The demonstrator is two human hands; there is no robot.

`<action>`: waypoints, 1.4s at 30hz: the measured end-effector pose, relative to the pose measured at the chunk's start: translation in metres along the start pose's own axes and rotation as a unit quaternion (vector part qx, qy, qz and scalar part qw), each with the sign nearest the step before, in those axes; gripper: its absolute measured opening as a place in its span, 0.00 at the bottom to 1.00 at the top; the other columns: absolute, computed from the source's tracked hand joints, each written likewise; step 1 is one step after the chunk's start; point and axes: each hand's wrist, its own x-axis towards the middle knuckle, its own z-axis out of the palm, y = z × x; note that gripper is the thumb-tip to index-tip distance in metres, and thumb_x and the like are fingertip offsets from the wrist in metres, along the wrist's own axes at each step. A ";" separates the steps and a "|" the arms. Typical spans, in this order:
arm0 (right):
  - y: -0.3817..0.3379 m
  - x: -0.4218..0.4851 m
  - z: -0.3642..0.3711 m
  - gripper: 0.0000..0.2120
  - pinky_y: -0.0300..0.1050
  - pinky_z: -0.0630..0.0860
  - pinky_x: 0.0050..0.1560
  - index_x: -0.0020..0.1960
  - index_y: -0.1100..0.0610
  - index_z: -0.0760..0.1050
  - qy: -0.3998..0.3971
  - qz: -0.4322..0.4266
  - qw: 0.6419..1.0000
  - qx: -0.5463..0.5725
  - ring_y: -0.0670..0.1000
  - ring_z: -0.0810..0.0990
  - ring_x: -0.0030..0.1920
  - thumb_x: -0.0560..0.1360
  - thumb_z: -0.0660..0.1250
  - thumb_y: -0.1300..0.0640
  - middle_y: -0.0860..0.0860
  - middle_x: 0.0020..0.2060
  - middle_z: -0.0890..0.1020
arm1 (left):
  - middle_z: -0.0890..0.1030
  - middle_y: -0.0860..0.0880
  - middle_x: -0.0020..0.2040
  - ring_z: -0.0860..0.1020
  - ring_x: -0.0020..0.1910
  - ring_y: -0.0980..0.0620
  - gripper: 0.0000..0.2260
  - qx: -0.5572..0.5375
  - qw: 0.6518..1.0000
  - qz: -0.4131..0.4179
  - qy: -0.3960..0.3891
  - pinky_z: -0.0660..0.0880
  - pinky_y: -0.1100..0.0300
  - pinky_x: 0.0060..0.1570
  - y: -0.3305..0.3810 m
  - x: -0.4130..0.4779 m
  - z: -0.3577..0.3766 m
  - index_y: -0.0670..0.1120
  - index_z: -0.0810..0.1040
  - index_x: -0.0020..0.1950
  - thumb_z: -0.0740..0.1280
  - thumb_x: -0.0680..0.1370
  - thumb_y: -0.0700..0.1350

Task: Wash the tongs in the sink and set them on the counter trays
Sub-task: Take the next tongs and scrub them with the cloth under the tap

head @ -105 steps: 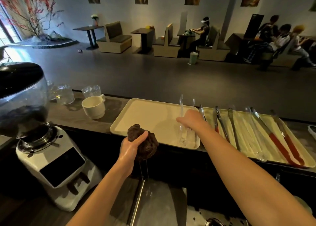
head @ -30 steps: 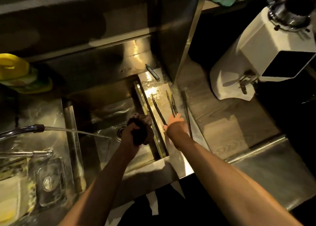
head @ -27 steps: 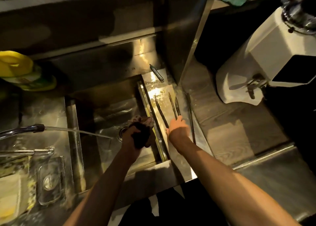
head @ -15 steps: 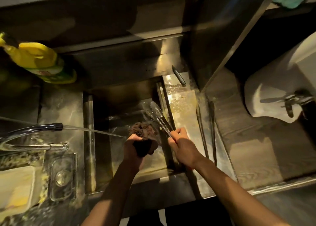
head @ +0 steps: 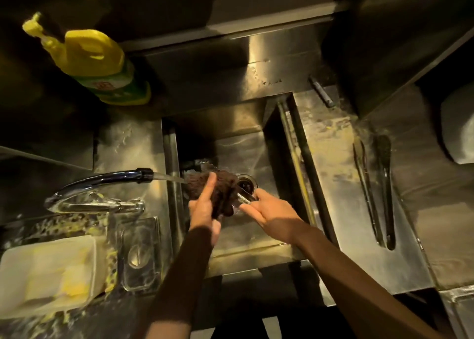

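Observation:
Over the steel sink [head: 246,255], my left hand [head: 205,205] grips a dark brown scrubbing sponge [head: 220,187] wrapped around one pair of clear tongs [head: 245,196]. My right hand [head: 269,209] holds the tongs by their handle end; most of their length is hidden inside the sponge. Water runs from the faucet [head: 102,184] onto the sponge. Another dark pair of tongs [head: 377,192] lies on the steel drainboard [head: 341,174] to the right of the basin. The counter trays are out of view.
A yellow-green dish soap bottle [head: 100,66] stands at the back left. A pale soap tray [head: 48,272] and a clear lid [head: 138,254] sit left of the basin. A dark marker [head: 320,91] lies at the back right. The white grinder [head: 459,128] is at the right edge.
My right hand picked a pair of tongs off the drainboard and carried it left over the basin. My left hand has closed the sponge around the tongs under the running water.

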 end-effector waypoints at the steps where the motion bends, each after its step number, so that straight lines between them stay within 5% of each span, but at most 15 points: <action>1: -0.008 0.005 0.000 0.22 0.47 0.69 0.46 0.46 0.48 0.79 -0.004 -0.010 1.000 -0.021 0.48 0.75 0.43 0.83 0.52 0.39 0.48 0.47 0.70 | 0.85 0.43 0.57 0.82 0.57 0.46 0.17 -0.030 0.999 -0.007 -0.007 0.76 0.49 0.61 0.004 0.003 -0.006 0.43 0.80 0.61 0.71 0.76 0.50; 8: -0.005 0.010 -0.037 0.23 0.42 0.64 0.42 0.39 0.49 0.76 -0.065 -0.022 0.985 -0.158 0.44 0.70 0.38 0.81 0.53 0.36 0.47 0.45 0.70 | 0.86 0.43 0.51 0.85 0.51 0.44 0.18 0.205 0.975 0.074 -0.042 0.80 0.45 0.54 0.031 0.037 -0.063 0.40 0.81 0.57 0.78 0.69 0.41; 13: -0.016 0.021 -0.014 0.24 0.50 0.72 0.45 0.35 0.50 0.74 -0.067 -0.039 0.990 -0.115 0.50 0.75 0.41 0.82 0.54 0.37 0.51 0.45 0.73 | 0.85 0.41 0.54 0.83 0.54 0.42 0.23 0.088 0.996 -0.015 -0.013 0.77 0.43 0.60 0.024 0.038 -0.057 0.43 0.82 0.57 0.78 0.69 0.54; 17: -0.009 0.020 -0.023 0.24 0.47 0.70 0.43 0.32 0.49 0.71 -0.055 -0.033 0.991 -0.119 0.48 0.75 0.40 0.80 0.55 0.36 0.48 0.45 0.73 | 0.85 0.43 0.52 0.85 0.49 0.46 0.17 0.205 0.978 0.034 -0.022 0.81 0.45 0.54 0.043 0.053 -0.058 0.44 0.80 0.55 0.77 0.70 0.49; 19: -0.014 0.023 -0.030 0.24 0.47 0.70 0.43 0.30 0.47 0.68 -0.045 -0.017 0.994 -0.103 0.48 0.74 0.40 0.80 0.56 0.36 0.47 0.43 0.72 | 0.84 0.46 0.51 0.84 0.48 0.48 0.15 0.138 0.989 0.031 -0.031 0.82 0.48 0.49 0.042 0.051 -0.052 0.45 0.78 0.57 0.75 0.73 0.46; 21: -0.025 0.027 -0.019 0.24 0.47 0.69 0.43 0.30 0.47 0.68 -0.047 -0.009 0.998 -0.051 0.49 0.74 0.39 0.81 0.57 0.38 0.48 0.41 0.71 | 0.85 0.46 0.51 0.84 0.47 0.48 0.21 0.017 0.999 0.027 0.006 0.82 0.52 0.44 0.036 0.050 -0.041 0.43 0.80 0.58 0.78 0.69 0.52; 23: -0.027 0.028 -0.008 0.24 0.48 0.70 0.42 0.31 0.49 0.69 -0.043 -0.020 0.998 -0.037 0.50 0.74 0.39 0.81 0.57 0.38 0.49 0.42 0.71 | 0.86 0.48 0.48 0.84 0.48 0.48 0.24 0.079 0.993 0.070 0.050 0.82 0.49 0.51 0.038 0.054 -0.038 0.45 0.82 0.51 0.79 0.64 0.60; 26: -0.007 0.022 -0.026 0.24 0.47 0.72 0.44 0.35 0.49 0.73 -0.040 -0.033 0.991 -0.123 0.49 0.75 0.40 0.80 0.54 0.34 0.49 0.44 0.72 | 0.84 0.57 0.33 0.83 0.38 0.60 0.11 0.406 0.895 0.179 -0.054 0.80 0.55 0.46 0.055 0.056 -0.053 0.51 0.81 0.37 0.73 0.73 0.58; 28: 0.001 0.017 -0.040 0.24 0.46 0.72 0.43 0.36 0.47 0.73 -0.041 -0.031 0.986 -0.158 0.47 0.75 0.39 0.79 0.53 0.33 0.48 0.44 0.71 | 0.82 0.61 0.32 0.82 0.37 0.63 0.09 0.513 0.824 0.221 -0.099 0.80 0.59 0.42 0.059 0.053 -0.058 0.55 0.80 0.37 0.70 0.77 0.53; 29: 0.003 0.015 -0.041 0.24 0.45 0.72 0.42 0.35 0.46 0.72 -0.036 -0.024 0.986 -0.160 0.47 0.74 0.38 0.78 0.53 0.32 0.48 0.43 0.71 | 0.82 0.59 0.34 0.82 0.37 0.62 0.09 0.497 0.830 0.238 -0.086 0.80 0.58 0.43 0.057 0.051 -0.058 0.55 0.80 0.38 0.69 0.78 0.51; 33: 0.005 0.008 -0.026 0.27 0.47 0.72 0.43 0.32 0.47 0.70 0.021 0.005 0.993 -0.113 0.45 0.74 0.37 0.76 0.48 0.30 0.46 0.42 0.68 | 0.83 0.57 0.30 0.82 0.37 0.56 0.12 0.103 0.984 0.143 0.035 0.79 0.66 0.37 0.048 0.048 -0.042 0.43 0.79 0.45 0.58 0.83 0.38; 35: 0.007 0.004 -0.018 0.29 0.49 0.73 0.43 0.36 0.50 0.76 0.067 0.023 0.997 -0.029 0.46 0.75 0.38 0.76 0.48 0.30 0.45 0.43 0.70 | 0.85 0.50 0.35 0.83 0.40 0.50 0.16 -0.063 0.996 0.054 0.016 0.80 0.57 0.42 0.044 0.051 -0.042 0.43 0.79 0.46 0.53 0.83 0.41; 38: -0.009 0.004 -0.007 0.25 0.46 0.72 0.48 0.36 0.48 0.76 0.048 0.016 0.997 0.061 0.43 0.78 0.45 0.78 0.54 0.33 0.41 0.50 0.76 | 0.85 0.41 0.52 0.81 0.55 0.42 0.19 -0.141 0.989 -0.031 -0.032 0.77 0.47 0.57 0.041 0.060 -0.047 0.42 0.81 0.57 0.54 0.82 0.50; 40: -0.022 0.011 0.004 0.24 0.42 0.70 0.59 0.31 0.48 0.72 -0.022 0.009 0.999 0.045 0.47 0.79 0.58 0.81 0.57 0.37 0.47 0.64 0.78 | 0.80 0.41 0.60 0.79 0.58 0.43 0.21 -0.159 0.983 -0.087 -0.035 0.75 0.47 0.63 0.037 0.063 -0.044 0.42 0.77 0.65 0.61 0.80 0.55; 42: -0.032 0.016 0.013 0.24 0.43 0.71 0.60 0.30 0.49 0.68 -0.018 0.015 0.996 0.086 0.52 0.78 0.60 0.81 0.59 0.40 0.56 0.61 0.81 | 0.77 0.44 0.57 0.77 0.49 0.49 0.29 -0.172 0.979 -0.105 -0.038 0.74 0.54 0.60 0.036 0.069 -0.040 0.44 0.77 0.67 0.77 0.69 0.53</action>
